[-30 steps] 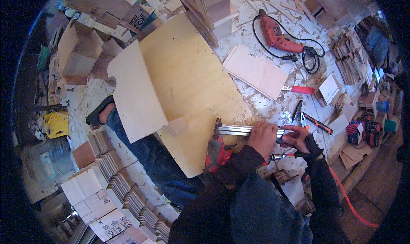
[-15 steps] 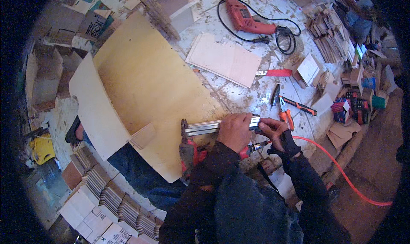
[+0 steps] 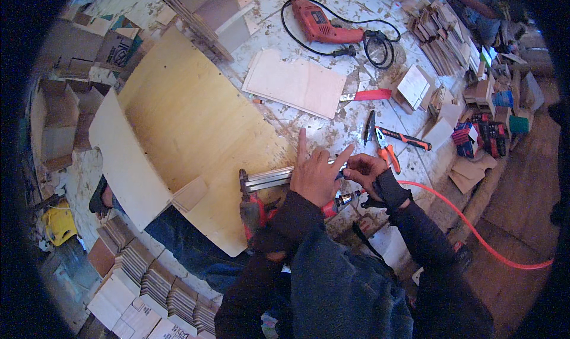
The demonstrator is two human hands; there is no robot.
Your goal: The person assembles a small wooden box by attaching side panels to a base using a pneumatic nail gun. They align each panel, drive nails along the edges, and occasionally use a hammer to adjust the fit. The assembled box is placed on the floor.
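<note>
A red pneumatic nail gun (image 3: pixel 253 213) with a long silver magazine (image 3: pixel 270 180) lies across my lap, by the near corner of a plywood panel (image 3: pixel 196 113). My left hand (image 3: pixel 314 176) rests over the magazine with its fingers spread, the index finger stretched out away from me. At the magazine's rear end the bent fingers of my right hand (image 3: pixel 367 171) pinch together on a small dark part. An orange-red air hose (image 3: pixel 454 214) runs from the gun's metal coupling (image 3: pixel 347 198) off to the right. The gun's grip is mostly hidden under my left wrist.
Beyond my hands lie a hammer (image 3: pixel 404 138), orange-handled pliers (image 3: pixel 389 155), a red-handled tool (image 3: pixel 368 95), thin boards (image 3: pixel 297 84) and a corded red drill (image 3: pixel 323 24). Wood pieces (image 3: pixel 442 39) are piled far right. Stacked wooden parts (image 3: pixel 139 271) stand near left.
My left hand has loosened from around the magazine, and its fingers now spread outward. My right hand stays at the magazine's end. The whole view has shifted slightly.
</note>
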